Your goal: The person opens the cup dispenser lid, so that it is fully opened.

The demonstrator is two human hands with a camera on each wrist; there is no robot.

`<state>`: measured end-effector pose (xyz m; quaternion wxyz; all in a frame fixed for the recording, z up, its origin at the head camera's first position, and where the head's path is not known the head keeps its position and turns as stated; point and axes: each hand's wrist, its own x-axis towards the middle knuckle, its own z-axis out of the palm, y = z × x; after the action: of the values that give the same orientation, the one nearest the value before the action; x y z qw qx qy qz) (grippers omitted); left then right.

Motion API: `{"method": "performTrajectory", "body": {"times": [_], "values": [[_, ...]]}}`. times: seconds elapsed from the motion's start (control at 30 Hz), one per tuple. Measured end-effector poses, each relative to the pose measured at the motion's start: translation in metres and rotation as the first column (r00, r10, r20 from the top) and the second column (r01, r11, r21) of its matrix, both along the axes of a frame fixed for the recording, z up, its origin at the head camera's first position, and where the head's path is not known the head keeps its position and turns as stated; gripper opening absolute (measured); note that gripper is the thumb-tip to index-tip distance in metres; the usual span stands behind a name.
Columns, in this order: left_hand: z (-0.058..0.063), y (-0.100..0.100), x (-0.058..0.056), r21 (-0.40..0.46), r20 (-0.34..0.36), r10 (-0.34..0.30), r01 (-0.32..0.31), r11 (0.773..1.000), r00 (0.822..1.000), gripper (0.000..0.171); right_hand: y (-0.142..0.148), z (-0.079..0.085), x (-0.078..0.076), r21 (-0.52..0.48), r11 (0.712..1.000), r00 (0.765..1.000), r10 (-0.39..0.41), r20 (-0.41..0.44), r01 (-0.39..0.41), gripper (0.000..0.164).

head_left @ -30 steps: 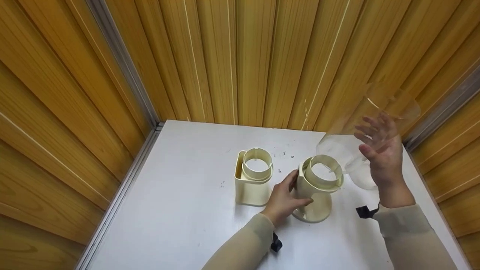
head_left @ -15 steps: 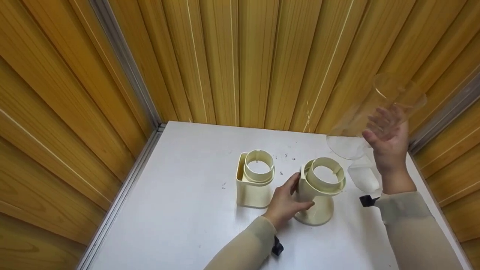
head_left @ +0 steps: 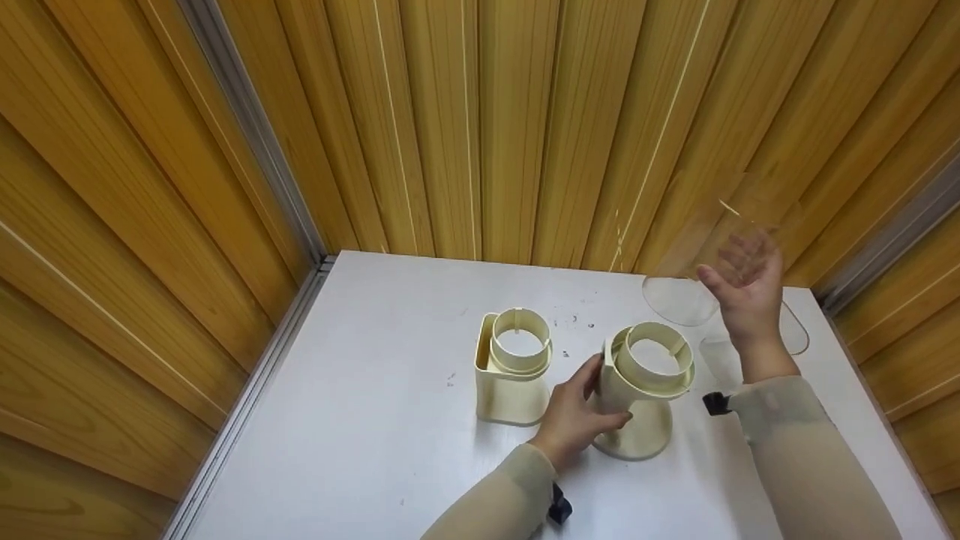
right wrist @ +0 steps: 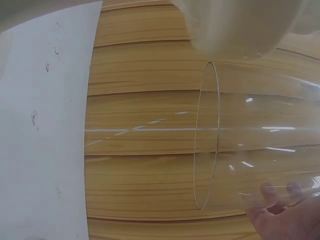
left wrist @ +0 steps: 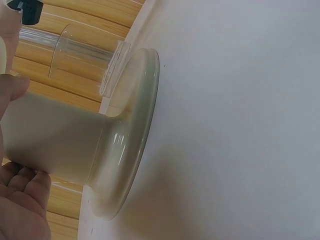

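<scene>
My left hand [head_left: 574,420] grips the side of a cream plastic stand [head_left: 646,431] with a round flared base and an open ring on top. The base rests on the white table, as the left wrist view shows. My right hand [head_left: 750,300] holds a clear, open-ended cylinder [right wrist: 260,135] in the air, tilted, above and right of the stand. Its fingers show through the clear wall. In the right wrist view the cylinder's round rim faces left, below a blurred cream part [right wrist: 240,30].
Left of the stand, a second cream piece [head_left: 514,397] with a ring top and a side slot stands upright. Another clear part [left wrist: 114,70] with a flat base is on the table [head_left: 360,420] behind, partly hidden by my right hand. Wood-patterned walls [head_left: 510,135] enclose the table.
My right hand and the clear cylinder rose slightly to the right, then swung back left, uncovering more of the clear part behind. My left hand keeps its grip on the stand.
</scene>
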<state>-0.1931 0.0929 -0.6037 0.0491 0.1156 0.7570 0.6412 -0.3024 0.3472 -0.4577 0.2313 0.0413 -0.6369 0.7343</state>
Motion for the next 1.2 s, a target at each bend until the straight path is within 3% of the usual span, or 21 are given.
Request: {"method": "performTrajectory", "body": {"times": [0.3,0.47,0.83,1.2], "values": [[-0.001,-0.001,0.001,0.002,0.001,-0.007,0.007,1.0,1.0,0.103,-0.002,-0.024,-0.018,0.129,0.992,0.989,-0.034,0.147,0.015,0.094],[0.0,0.0,0.0,0.013,-0.002,-0.004,0.004,1.0,1.0,0.102,-0.006,-0.037,-0.026,0.218,0.976,0.974,-0.045,0.221,-0.004,0.103],[-0.001,-0.001,-0.001,0.032,0.001,-0.007,0.007,0.999,1.0,0.102,-0.007,-0.065,-0.039,0.316,0.948,0.961,-0.056,0.27,-0.034,0.111],[-0.003,0.0,0.001,0.025,-0.004,-0.007,0.008,1.0,1.0,0.103,-0.005,-0.085,-0.048,0.38,0.921,0.937,-0.057,0.345,-0.084,0.131]]}}
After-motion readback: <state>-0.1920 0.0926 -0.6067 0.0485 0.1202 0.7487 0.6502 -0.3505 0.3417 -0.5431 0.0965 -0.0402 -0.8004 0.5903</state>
